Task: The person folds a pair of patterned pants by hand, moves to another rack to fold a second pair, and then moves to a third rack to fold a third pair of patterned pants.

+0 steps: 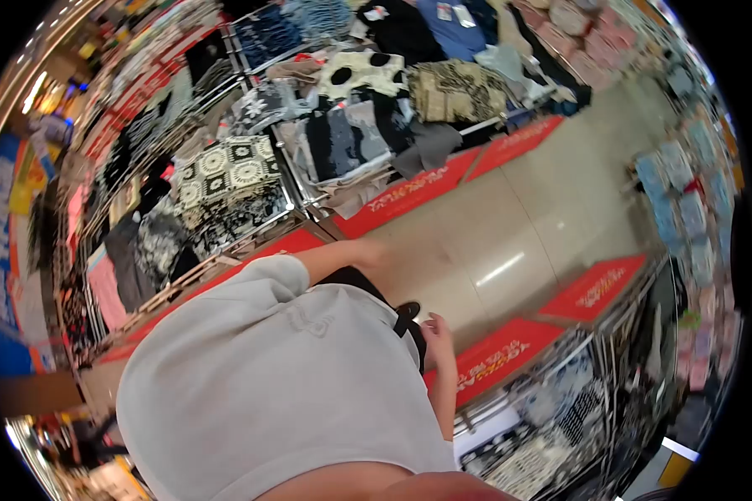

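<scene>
My left hand hangs in front of my grey shirt, over the tiled floor. It is smeared by motion, so its fingers do not show clearly, and nothing can be made out in it. My right hand hangs low at my other side, near a red sign panel with white lettering. Its fingers are loosely bent and a little apart, with nothing seen in them. A black shoe shows between the two hands.
Bins of folded clothes run along the left and far side, fronted by a red panel. A black-and-cream patterned garment lies in one. Another clothes bin stands on the right. The shiny tiled aisle runs between them; packaged goods hang beyond.
</scene>
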`<state>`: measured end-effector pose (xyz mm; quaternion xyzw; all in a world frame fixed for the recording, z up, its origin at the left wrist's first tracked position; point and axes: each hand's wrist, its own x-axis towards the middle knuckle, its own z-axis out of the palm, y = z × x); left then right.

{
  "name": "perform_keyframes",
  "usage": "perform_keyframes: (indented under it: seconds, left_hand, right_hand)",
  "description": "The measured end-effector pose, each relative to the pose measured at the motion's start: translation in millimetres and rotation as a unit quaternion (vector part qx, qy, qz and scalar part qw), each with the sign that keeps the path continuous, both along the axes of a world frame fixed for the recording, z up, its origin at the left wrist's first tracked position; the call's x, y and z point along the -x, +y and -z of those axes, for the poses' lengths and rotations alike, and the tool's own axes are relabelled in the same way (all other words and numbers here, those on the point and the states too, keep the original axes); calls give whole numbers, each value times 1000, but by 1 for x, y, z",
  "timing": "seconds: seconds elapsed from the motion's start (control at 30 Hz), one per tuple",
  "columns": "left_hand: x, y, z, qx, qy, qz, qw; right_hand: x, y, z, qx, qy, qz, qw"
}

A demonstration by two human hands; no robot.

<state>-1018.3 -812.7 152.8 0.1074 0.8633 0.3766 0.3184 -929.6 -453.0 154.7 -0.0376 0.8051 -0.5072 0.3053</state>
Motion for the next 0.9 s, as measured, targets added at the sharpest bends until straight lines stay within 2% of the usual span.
perform_keyframes:
  seconds: [0.03, 0.1, 0.13, 0.17, 0.2, 0.27, 0.37, 0.43, 0.5, 0.57, 0.63, 0.7, 0.8, 0.9]
  left_hand:
    - [23, 5, -17, 74, 110, 1, 991]
    - [56, 9, -31, 61, 154, -137, 977]
    - [61, 11, -42, 64, 146, -157, 975]
    - [71, 16, -57, 1, 125, -205, 971]
    - [83, 19, -69, -64, 109, -247, 961]
    - [101, 22, -81, -58, 115, -257, 958]
    - [148, 15, -88, -68, 122, -290, 947]
    - [197, 1, -83, -93, 130, -322, 933]
    - [255, -21, -76, -93, 199, -372, 902]
    - [312, -40, -84, -106, 225, -413, 876]
    - [368, -58, -83, -74, 269, -443, 852]
    - [423, -77, -74, -43, 276, -455, 846]
    - [497, -100, -69, 41, 335, -441, 832]
    - [565, -130, -41, 116, 380, -361, 844]
  right_hand:
    - [26, 14, 12, 24, -9, 11, 1000]
    - [77, 33, -1, -9, -32, -21, 999]
    - [108, 43, -7, -73, 1, -91, 993]
    - [138, 51, -11, -137, 39, -156, 977]
    - [166, 54, -12, -139, 42, -170, 975]
    - [221, 54, -14, -60, 42, -100, 992]
    - [296, 48, -13, -61, 50, -82, 993]
    - [338, 35, -20, -82, 61, -116, 988]
    - [381, 17, -28, -107, 74, -148, 980]
    - [419, 0, -35, -75, 76, -187, 977]
    - [460, -20, -50, -107, 70, -196, 972]
    - [496, -36, -66, -137, 52, -206, 968]
    - [563, -64, -72, -119, 41, -223, 967]
    - [620, -74, -59, -127, 69, -245, 959]
